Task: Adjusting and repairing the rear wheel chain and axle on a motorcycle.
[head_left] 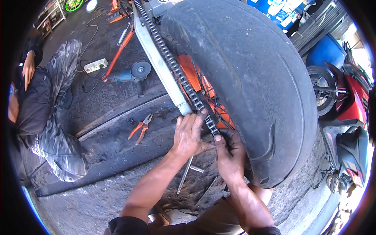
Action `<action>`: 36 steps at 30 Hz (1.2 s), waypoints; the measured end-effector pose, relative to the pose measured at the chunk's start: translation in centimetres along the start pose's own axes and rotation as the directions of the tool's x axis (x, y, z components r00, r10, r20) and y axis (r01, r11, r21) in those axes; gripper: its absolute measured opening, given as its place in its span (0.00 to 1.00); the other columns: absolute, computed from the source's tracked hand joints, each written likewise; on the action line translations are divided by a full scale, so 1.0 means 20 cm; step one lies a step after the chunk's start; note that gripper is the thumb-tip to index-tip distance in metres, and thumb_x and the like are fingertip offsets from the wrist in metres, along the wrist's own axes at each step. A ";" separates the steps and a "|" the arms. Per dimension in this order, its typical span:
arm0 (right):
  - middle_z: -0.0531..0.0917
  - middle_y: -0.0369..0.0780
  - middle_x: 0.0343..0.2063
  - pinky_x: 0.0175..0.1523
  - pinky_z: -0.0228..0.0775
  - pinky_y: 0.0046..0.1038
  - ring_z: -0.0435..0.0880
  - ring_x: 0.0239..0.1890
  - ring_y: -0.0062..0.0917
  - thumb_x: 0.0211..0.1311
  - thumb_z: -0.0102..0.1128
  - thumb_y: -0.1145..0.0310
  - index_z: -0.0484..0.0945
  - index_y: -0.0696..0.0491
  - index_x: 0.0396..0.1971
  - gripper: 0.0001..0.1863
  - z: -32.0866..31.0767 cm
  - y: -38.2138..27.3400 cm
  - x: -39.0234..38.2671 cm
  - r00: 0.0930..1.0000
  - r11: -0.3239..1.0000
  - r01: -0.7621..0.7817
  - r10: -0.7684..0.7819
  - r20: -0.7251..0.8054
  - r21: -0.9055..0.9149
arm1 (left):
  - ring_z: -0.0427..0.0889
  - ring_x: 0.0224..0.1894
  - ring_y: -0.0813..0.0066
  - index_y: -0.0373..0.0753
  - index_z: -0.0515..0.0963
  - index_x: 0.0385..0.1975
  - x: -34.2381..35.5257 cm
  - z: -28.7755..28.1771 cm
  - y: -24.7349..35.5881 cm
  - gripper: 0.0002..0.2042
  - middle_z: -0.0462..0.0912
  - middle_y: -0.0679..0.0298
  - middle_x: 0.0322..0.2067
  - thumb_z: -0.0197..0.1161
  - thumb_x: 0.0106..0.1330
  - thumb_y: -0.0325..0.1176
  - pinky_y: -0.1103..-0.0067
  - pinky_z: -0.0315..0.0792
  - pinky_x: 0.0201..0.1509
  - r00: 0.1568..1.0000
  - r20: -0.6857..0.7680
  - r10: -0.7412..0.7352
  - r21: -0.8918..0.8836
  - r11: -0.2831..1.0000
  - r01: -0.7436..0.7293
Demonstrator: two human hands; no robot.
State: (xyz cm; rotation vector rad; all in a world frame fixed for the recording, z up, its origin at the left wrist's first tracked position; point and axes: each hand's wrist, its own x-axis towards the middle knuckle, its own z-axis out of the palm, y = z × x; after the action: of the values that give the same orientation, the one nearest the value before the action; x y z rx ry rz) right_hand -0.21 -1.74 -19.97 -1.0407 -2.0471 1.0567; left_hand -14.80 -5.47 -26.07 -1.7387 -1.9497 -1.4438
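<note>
A motorcycle drive chain runs from the top down along a silver swingarm, beside a large worn rear tyre. At the chain's lower stretch, my left hand closes over it near the swingarm's end, fingertips on the links. Just to the right, my right hand pinches the chain with the thumb on top; its other fingers curl partly out of sight next to the tyre. Orange wheel parts and spokes show between chain and tyre. Below my left hand a metal T-shaped wrench sticks out.
Pliers with orange handles lie on the dark floor to the left. Beyond are an angle grinder, a long red-handled tool and a white power strip. A person in camouflage trousers sits at far left. A red motorcycle stands right.
</note>
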 end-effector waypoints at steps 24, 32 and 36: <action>0.82 0.39 0.41 0.37 0.73 0.17 0.79 0.35 0.15 0.66 0.58 0.78 0.71 0.60 0.52 0.16 -0.05 0.16 -0.16 0.997 0.995 -0.071 0.073 -0.034 0.064 | 0.75 0.34 0.65 0.36 0.56 0.71 -0.01 -0.07 -0.07 0.62 0.72 0.65 0.29 0.78 0.32 0.60 0.70 0.64 0.44 0.991 0.016 0.134 0.048 0.990 -0.135; 0.76 0.31 0.21 0.30 0.65 0.19 0.70 0.22 0.12 0.65 0.59 0.76 0.72 0.64 0.58 0.21 -0.05 0.04 -0.35 0.998 0.966 -0.048 0.057 0.027 -0.254 | 0.78 0.36 0.64 0.38 0.56 0.71 -0.02 -0.07 -0.07 0.61 0.76 0.64 0.29 0.79 0.34 0.59 0.71 0.66 0.45 0.988 0.030 0.150 0.033 0.988 -0.151; 0.74 0.38 0.17 0.31 0.69 0.26 0.72 0.19 0.17 0.60 0.58 0.78 0.51 0.63 0.73 0.41 -0.02 -0.06 -0.38 0.965 0.885 0.102 0.022 0.260 -0.454 | 0.78 0.36 0.63 0.38 0.55 0.71 -0.02 -0.07 -0.08 0.61 0.77 0.64 0.29 0.79 0.35 0.58 0.70 0.66 0.45 0.987 0.022 0.159 0.040 0.986 -0.160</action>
State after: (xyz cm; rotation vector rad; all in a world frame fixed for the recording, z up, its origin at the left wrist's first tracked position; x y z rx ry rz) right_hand 3.60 -8.37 -19.94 -1.1258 -2.6095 0.7192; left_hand -16.61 -6.59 -26.44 -1.8488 -1.7896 -1.3280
